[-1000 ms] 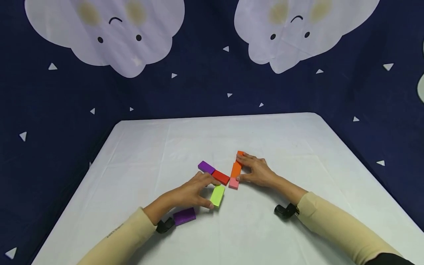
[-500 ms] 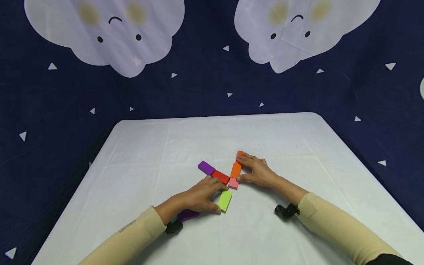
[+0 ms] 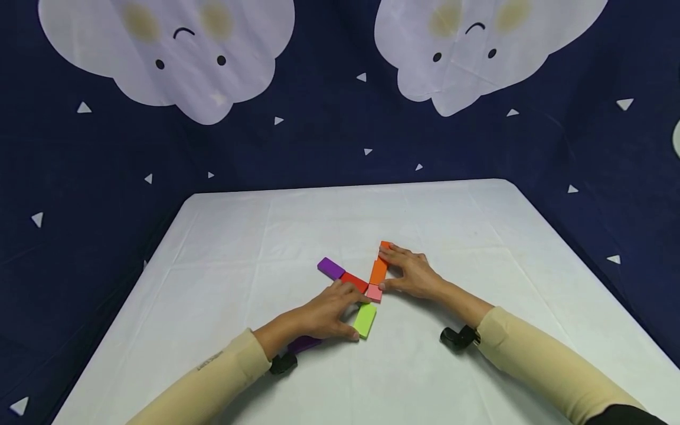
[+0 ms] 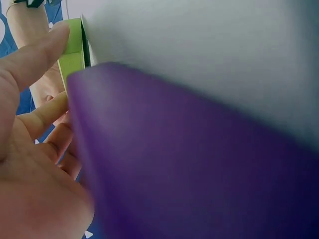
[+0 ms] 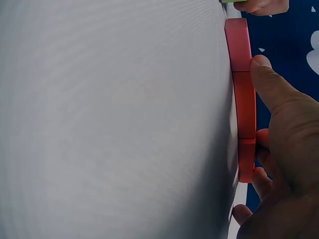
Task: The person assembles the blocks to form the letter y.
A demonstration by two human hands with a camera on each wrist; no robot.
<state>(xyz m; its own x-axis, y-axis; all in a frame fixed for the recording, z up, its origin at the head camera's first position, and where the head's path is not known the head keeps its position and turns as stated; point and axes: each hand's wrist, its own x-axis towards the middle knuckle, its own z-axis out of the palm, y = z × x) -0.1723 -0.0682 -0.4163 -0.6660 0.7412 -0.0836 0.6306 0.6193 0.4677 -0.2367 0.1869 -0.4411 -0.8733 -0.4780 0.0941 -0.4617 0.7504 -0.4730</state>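
My left hand [image 3: 332, 310] pinches a lime-green block [image 3: 365, 320] lengthwise, thumb at its near end and index finger at its far end. The block lies close below a pink block [image 3: 374, 292]. From the pink one, an orange block [image 3: 378, 272] and a second orange block [image 3: 385, 244] run in a line away from me. My right hand [image 3: 411, 274] rests along this line, its thumb by the pink-orange joint and its fingers on the far orange block. A red block [image 3: 355, 281], partly behind my left fingers, meets the pink one; a purple block [image 3: 331, 268] continues its row.
Another purple block [image 3: 304, 344] lies beside my left wrist, partly covered by it, and looms large in the left wrist view. All blocks are on a white-covered table [image 3: 451, 224]. Behind hangs a navy cloth [image 3: 329, 159] with clouds and triangles.
My left hand has moved right and slightly toward me with the lime-green block, then slightly back up toward the pink block. My right hand has stayed in place.
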